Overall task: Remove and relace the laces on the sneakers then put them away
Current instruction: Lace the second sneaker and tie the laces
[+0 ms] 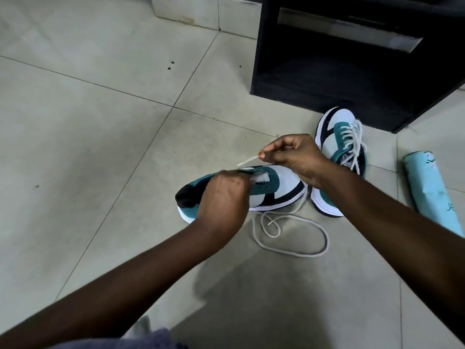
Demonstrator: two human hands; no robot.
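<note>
the left hand [226, 195] grips the unlaced sneaker [271, 190] at its eyelets, heel pointing left, while the right hand [289, 154] just above pinches the lace tip [247, 161] aimed leftward toward them, the laced sneaker [339, 147] beyond.

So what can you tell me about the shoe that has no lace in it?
The unlaced sneaker is teal, white and black with a white sole. It lies on the tiled floor, toe pointing right, eyelets empty. The left hand holds its collar; the right hand pinches a white lace tip just above it. The rest of that lace loops beside it.
</note>
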